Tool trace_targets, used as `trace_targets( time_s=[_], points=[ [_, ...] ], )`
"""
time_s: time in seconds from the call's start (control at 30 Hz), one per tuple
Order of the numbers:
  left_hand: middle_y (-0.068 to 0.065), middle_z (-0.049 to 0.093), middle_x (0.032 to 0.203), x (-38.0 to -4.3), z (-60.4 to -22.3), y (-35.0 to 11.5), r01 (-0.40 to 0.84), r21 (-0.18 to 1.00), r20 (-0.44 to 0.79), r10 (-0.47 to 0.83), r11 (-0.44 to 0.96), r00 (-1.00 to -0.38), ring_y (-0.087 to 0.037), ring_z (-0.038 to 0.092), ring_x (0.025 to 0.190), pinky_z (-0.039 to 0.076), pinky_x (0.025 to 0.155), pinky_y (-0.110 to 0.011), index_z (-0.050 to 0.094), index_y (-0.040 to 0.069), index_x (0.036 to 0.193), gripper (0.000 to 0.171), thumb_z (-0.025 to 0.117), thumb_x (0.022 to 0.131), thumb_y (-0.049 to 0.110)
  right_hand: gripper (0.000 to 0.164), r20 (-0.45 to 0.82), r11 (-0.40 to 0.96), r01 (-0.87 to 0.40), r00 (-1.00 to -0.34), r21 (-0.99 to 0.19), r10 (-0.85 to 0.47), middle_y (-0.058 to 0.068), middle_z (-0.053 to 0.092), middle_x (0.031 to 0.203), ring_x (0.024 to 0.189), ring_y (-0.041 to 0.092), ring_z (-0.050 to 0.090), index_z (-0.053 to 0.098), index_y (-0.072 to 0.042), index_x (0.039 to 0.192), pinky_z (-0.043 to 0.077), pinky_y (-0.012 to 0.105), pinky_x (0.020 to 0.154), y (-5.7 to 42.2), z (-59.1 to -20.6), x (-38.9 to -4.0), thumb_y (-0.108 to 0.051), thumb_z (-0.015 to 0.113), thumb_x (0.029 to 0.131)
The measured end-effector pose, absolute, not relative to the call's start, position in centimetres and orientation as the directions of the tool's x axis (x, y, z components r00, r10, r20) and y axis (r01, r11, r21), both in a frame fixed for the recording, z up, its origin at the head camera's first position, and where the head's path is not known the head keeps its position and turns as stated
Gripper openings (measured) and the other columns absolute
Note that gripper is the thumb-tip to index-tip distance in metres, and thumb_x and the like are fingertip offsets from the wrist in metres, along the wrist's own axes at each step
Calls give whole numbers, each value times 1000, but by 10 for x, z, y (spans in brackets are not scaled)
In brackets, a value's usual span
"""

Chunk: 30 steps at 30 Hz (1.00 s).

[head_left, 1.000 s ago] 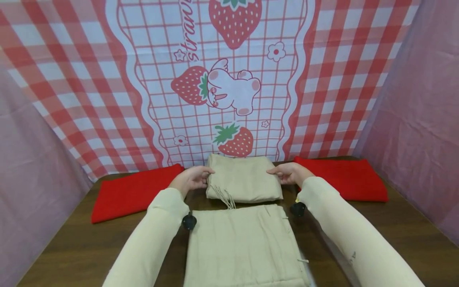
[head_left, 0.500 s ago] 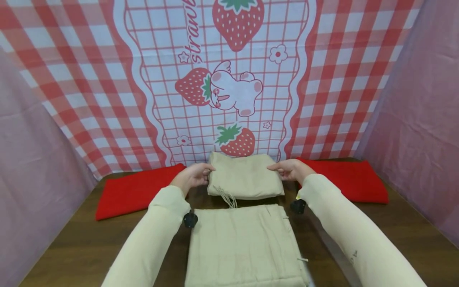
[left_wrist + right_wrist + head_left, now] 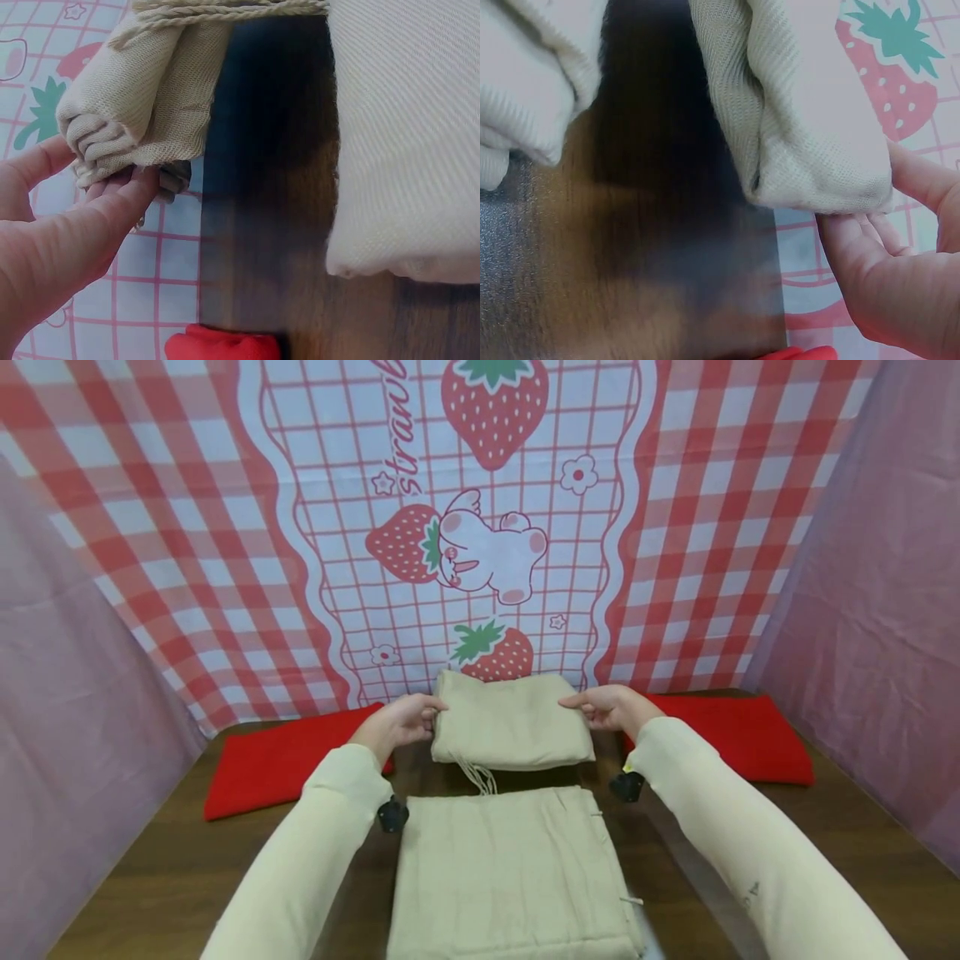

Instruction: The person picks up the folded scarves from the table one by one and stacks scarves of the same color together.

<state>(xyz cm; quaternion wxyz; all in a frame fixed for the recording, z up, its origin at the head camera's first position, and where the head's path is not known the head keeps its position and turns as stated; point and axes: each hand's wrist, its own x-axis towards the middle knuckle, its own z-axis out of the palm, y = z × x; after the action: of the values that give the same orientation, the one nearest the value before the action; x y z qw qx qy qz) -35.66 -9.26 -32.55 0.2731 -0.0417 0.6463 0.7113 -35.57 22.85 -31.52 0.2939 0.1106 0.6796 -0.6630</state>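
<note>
Folded beige cloth (image 3: 513, 722): held up over the far middle of the table (image 3: 172, 877), cords (image 3: 477, 774) hanging from its near edge. Left hand (image 3: 401, 725) pinches its left end, thumb against fingers; right hand (image 3: 611, 708) likewise, right end. Nearer the person, second beige cloth (image 3: 510, 877) lies flat. Surface: dark brown woodgrain. Left red cloth (image 3: 292, 760), right red cloth (image 3: 731, 739) flank. Strawberry-print backdrop (image 3: 487, 552) behind; pink drapes (image 3: 847, 610) both sides.
</note>
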Motion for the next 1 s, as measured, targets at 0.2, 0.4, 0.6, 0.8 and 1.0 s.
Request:
trace_targets(
  time_s=[0.2,0.4,0.6,0.8,1.0],
  points=[
    [4,53,69,-353,-324,-93,-456,890,-423,327,-27,-845,-11,54,77,41,91,-31,44,6,96,1,43,97,6,14,-541,115,530,-804,-840,-247,-3,69,75,69,7,66,45,-6,103,57,20,68,229,-312,-353,-16,53,98],
    [1,57,80,-351,-322,-91,-435,900,-413,322,4,-852,-11,54,78,44,85,-29,44,6,101,4,44,97,6,11,-542,125,528,-805,-840,-240,-5,65,67,61,4,61,50,-6,93,54,16,62,229,-309,-349,-16,54,98],
    [8,38,54,-348,-316,-95,-412,911,-389,357,12,-849,-8,47,64,45,72,-24,44,7,94,5,42,98,7,27,-531,138,513,-814,-847,-236,-7,48,56,50,3,39,59,-11,72,42,12,51,229,-302,-346,-18,54,98],
    [4,55,71,-346,-314,-100,-423,906,-397,342,-1,-852,-10,53,73,45,78,-27,43,6,101,3,43,98,8,15,-541,124,527,-808,-841,-233,-5,64,65,59,4,59,55,-7,87,54,16,61,226,-298,-347,-19,56,96],
    [0,58,86,-341,-312,-101,-430,903,-404,328,-8,-854,-12,55,78,45,78,-28,41,6,109,12,44,97,7,15,-539,122,526,-810,-842,-232,-4,65,67,63,4,62,56,-8,84,56,18,64,226,-295,-344,-17,58,95]
  ],
)
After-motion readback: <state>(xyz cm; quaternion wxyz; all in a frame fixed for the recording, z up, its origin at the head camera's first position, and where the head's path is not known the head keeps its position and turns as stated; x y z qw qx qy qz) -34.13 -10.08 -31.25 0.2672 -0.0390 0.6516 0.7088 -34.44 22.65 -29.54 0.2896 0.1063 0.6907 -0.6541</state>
